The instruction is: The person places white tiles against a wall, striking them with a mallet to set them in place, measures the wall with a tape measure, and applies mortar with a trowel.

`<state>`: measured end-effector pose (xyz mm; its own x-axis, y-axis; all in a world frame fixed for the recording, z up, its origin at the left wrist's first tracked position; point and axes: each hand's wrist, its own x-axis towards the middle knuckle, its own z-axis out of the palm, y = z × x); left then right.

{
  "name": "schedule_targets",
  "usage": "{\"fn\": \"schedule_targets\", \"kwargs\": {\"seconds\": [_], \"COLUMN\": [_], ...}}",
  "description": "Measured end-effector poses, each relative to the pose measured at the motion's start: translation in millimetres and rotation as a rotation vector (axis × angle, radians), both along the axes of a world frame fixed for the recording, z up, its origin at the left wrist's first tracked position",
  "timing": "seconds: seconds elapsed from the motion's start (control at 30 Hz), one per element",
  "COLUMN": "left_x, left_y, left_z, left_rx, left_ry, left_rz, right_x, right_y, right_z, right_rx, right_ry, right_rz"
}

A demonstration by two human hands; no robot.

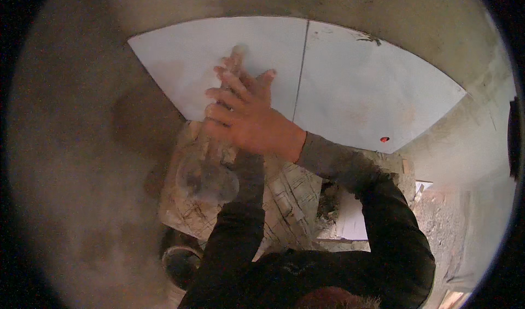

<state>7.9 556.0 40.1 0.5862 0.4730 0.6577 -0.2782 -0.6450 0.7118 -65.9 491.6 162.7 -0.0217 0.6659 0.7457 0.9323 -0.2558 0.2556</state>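
Two large white tiles sit side by side against a grey wall, the left tile (186, 63) and the right tile (361, 85), with a narrow dark joint between them. My right hand (251, 120) crosses in front of the left tile, fingers spread and slightly blurred. Behind it, my left hand (265, 82) reaches up to the tile surface, fingers stretched out. The right hand hides its palm and most of its back. Nothing shows in either hand. Near the right tile's lower corner is a small round hole (385, 139) with something red in it.
Below the tiles is a worn, mortar-smeared board (290, 199). A blurred round grey shape (208, 183) shows over it. A dark bucket (182, 262) stands at lower left. A white flat piece (350, 221) lies beneath my right arm, beside rubble (328, 205).
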Motion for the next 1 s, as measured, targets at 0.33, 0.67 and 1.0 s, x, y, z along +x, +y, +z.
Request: {"fn": "schedule_targets", "kwargs": {"seconds": [0.33,0.67,1.0], "left_x": [35.3,35.1,29.8], "left_y": [-28.3,-30.2,-16.5], "left_z": [16.2,11.1,15.1], "left_rx": [-0.098,-0.046,0.017], "left_ry": [0.046,0.006,0.050], "left_rz": [0.095,0.060,0.104], "right_x": [16.8,31.8,-72.9], "right_y": [56.1,65.0,-108.8], "right_z": [9.8,13.9,-31.5], "right_rx": [-0.125,-0.090,-0.021], "right_ry": [0.004,0.012,0.655], "right_rz": [0.048,-0.040,-0.323]}}
